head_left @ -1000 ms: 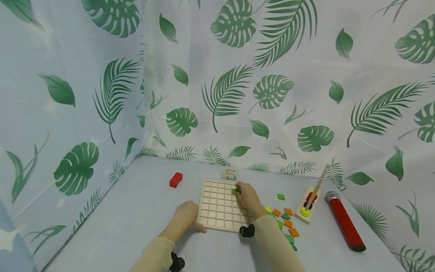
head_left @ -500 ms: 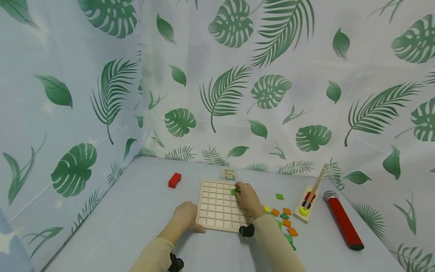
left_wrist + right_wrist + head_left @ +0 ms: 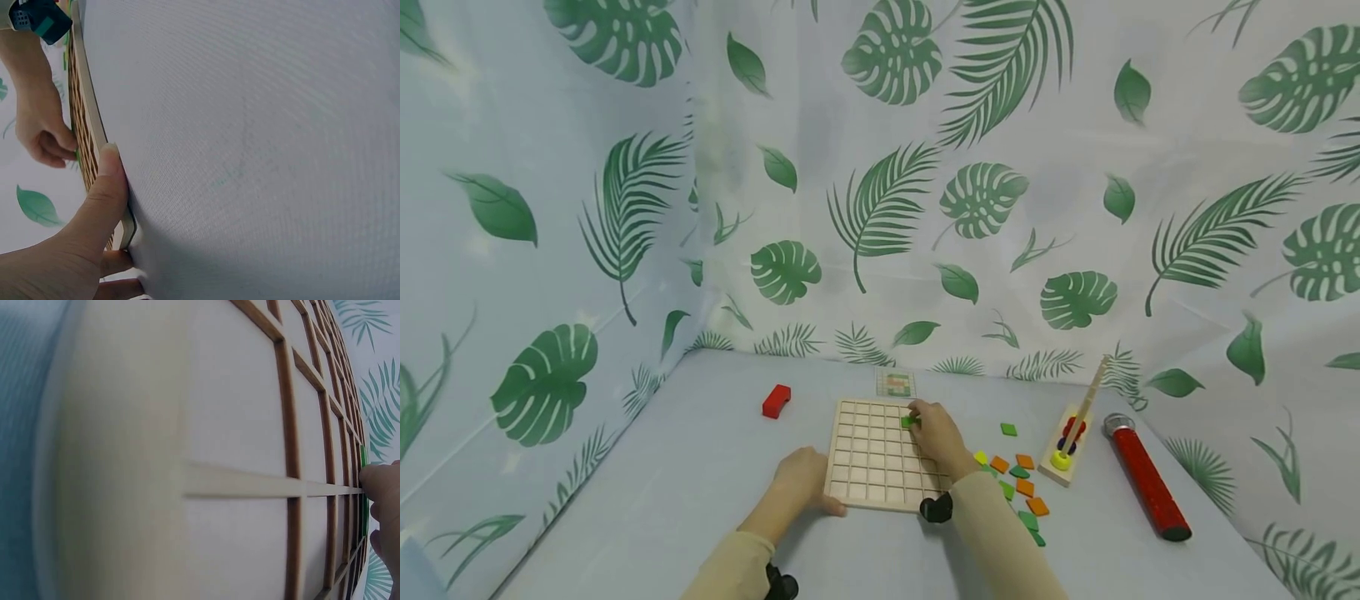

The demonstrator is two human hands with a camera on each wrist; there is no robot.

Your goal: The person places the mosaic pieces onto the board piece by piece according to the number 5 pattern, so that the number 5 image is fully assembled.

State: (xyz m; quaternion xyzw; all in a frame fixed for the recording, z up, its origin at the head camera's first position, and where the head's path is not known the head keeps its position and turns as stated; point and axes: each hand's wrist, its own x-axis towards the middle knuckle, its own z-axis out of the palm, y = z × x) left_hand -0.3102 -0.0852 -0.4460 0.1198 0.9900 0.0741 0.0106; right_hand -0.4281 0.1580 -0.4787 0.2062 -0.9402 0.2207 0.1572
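A square wooden grid board [image 3: 867, 461] lies on the table between the hands. My left hand [image 3: 802, 477] holds its near left corner; in the left wrist view the thumb [image 3: 105, 190] lies along the board's edge and other fingers reach round the corner. My right hand [image 3: 937, 432] reaches over the board's right side and pinches a green tile [image 3: 907, 422] at the far right squares. The right wrist view shows the fingertips touching the green tile [image 3: 364, 515] at the grid. Whether it sits fully in a square is hard to tell.
Loose orange, green and yellow tiles [image 3: 1025, 487] lie right of the board. A lone green tile [image 3: 1008, 429] is farther back. Beyond them stand a wooden peg stand with coloured pieces [image 3: 1066, 446] and a red microphone [image 3: 1148, 479]. A patterned card [image 3: 896, 383] and red block [image 3: 777, 401] lie behind.
The head view has turned slightly, so everything appears shifted a little left. Both hands keep their places on the board, and the right fingers stay at the green tile.
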